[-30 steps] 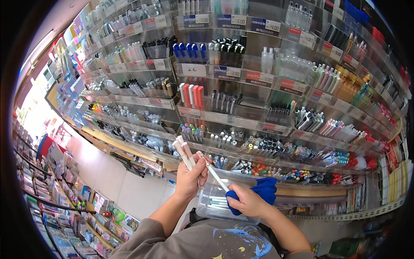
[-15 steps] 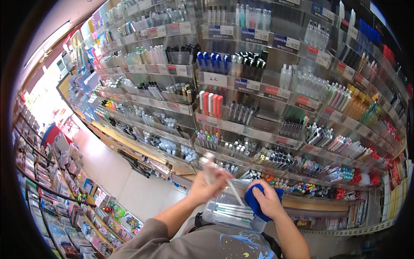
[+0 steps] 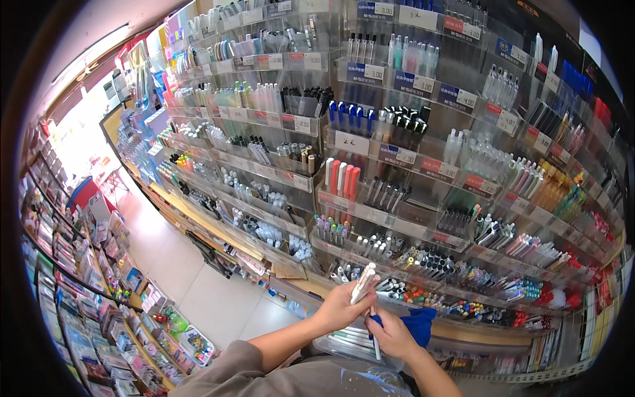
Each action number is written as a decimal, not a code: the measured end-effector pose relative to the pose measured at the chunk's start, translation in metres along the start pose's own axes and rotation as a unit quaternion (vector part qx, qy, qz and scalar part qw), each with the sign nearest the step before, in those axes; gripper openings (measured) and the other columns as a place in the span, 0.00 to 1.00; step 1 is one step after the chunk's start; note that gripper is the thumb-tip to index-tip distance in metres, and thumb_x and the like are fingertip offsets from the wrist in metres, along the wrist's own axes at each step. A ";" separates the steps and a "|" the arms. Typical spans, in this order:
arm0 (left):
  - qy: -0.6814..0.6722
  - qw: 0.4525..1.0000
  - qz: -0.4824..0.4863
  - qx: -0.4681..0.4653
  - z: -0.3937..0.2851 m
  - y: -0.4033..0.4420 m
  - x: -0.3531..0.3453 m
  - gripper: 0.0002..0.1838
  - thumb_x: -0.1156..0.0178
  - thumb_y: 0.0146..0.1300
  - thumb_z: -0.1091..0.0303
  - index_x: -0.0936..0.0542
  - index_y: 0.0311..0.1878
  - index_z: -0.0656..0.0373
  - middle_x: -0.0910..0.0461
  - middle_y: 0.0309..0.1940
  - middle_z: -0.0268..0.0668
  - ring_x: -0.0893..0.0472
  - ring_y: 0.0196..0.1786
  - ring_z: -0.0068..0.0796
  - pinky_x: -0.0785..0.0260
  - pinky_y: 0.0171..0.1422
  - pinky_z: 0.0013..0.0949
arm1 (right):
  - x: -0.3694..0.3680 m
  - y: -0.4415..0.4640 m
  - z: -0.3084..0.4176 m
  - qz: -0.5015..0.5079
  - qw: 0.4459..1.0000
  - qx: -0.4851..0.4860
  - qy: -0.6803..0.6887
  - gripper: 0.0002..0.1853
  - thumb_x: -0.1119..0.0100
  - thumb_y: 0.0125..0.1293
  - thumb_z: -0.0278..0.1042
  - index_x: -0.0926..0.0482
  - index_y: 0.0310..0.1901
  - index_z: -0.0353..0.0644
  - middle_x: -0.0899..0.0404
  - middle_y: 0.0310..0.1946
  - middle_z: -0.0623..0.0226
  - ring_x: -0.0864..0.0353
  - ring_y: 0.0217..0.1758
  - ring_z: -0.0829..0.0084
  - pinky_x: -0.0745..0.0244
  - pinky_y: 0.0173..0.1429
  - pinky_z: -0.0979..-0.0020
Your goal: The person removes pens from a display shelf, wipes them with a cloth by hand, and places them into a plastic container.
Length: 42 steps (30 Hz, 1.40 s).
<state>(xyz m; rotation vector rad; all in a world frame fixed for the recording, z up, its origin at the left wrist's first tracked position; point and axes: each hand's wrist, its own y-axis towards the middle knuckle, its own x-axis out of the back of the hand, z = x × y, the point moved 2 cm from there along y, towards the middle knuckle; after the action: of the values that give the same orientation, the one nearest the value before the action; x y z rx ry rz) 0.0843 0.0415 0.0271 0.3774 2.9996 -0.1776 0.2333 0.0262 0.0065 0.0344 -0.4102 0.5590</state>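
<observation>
"Grips, nearest first?"
"Left hand [image 3: 338, 308] closed on several pens [image 3: 364, 282], tilted. Right hand [image 3: 395, 337] closed on a blue cloth [image 3: 421, 325], against one white pen [image 3: 377, 349]."
"Below?"
"Clear box [image 3: 395, 363], more pens [image 3: 347, 342] inside."
"Beyond?"
"Pen shelves [image 3: 397, 224], price tags [image 3: 367, 73] fronting them."

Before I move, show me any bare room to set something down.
Bare floor lies between the packaged goods on the left and the pen rack. Crowded: the rack's filled shelves and the clear box, where pens lie near the left hand and right hand.
</observation>
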 end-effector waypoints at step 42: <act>0.453 0.837 0.301 -0.055 0.021 0.000 -0.009 0.16 0.45 0.57 0.66 0.36 0.46 0.60 0.25 0.27 0.52 0.25 0.34 0.56 0.37 0.36 0.51 | 0.033 -0.012 -0.027 -0.322 0.930 -0.026 0.173 0.22 0.31 0.45 0.25 0.35 0.37 0.39 0.30 0.30 0.69 0.33 0.30 0.83 0.35 0.34 0.79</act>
<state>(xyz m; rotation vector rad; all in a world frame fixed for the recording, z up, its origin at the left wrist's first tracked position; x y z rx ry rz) 0.0955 0.0365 0.0071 1.7974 3.4597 0.3314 0.2750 0.0362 -0.0051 0.0159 -0.0515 -0.1003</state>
